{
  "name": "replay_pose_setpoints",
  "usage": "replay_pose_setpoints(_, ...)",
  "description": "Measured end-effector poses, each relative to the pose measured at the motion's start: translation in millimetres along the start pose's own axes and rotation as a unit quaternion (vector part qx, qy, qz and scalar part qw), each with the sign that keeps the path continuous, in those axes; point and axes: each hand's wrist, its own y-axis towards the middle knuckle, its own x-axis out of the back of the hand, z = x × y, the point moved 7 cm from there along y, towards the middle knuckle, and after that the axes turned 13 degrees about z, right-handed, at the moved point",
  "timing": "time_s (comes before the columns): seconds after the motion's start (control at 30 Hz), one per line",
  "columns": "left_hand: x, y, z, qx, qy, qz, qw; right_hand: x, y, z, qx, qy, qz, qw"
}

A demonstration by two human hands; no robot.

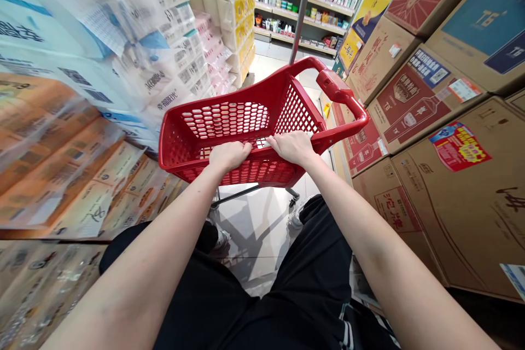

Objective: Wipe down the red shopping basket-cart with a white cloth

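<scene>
My left hand (pixel 229 157) and right hand (pixel 293 146) are clamped on the near side of the cart (pixel 266 175), crosswise between paper packs (pixel 172 60) and boxes (pixel 426 93), so turning it too sharply could bump either.

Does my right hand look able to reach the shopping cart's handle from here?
Probably yes: the right hand is on the near rim of the red shopping cart, close to the handle, with no other object visibly blocking the way.
</scene>
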Motion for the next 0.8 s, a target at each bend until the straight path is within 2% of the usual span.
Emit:
replay_pose_setpoints(0.17, 0.5, -1, -2, -0.008, 0.006, 0.000, 1.000, -1, 5, -2, 0.007, 0.014, 0.038, 0.999)
replay_pose_setpoints(0.4, -0.9, 0, -2, -0.012, 0.007, 0.015, 1.000, -10, 33, -5, 0.007, 0.084, 0.201, 0.976)
replay_pose_setpoints(0.47, -0.8, 0, -1, -0.010, 0.007, 0.019, 1.000, -12, 36, -3, 0.009, 0.091, 0.225, 0.970)
replay_pose_setpoints(0.53, -0.6, 0, 0, -0.004, 0.006, 0.023, 1.000, -12, 35, 0, 0.013, 0.084, 0.211, 0.974)
replay_pose_setpoints(0.7, 0.5, 0, -1, -0.007, 0.006, 0.017, 1.000, -4, 17, 9, 0.018, 0.017, 0.033, 0.999)
replay_pose_setpoints(0.8, 0.5, 0, -3, -0.009, 0.005, 0.012, 1.000, -5, 6, 13, 0.015, 0.001, -0.027, 1.000)
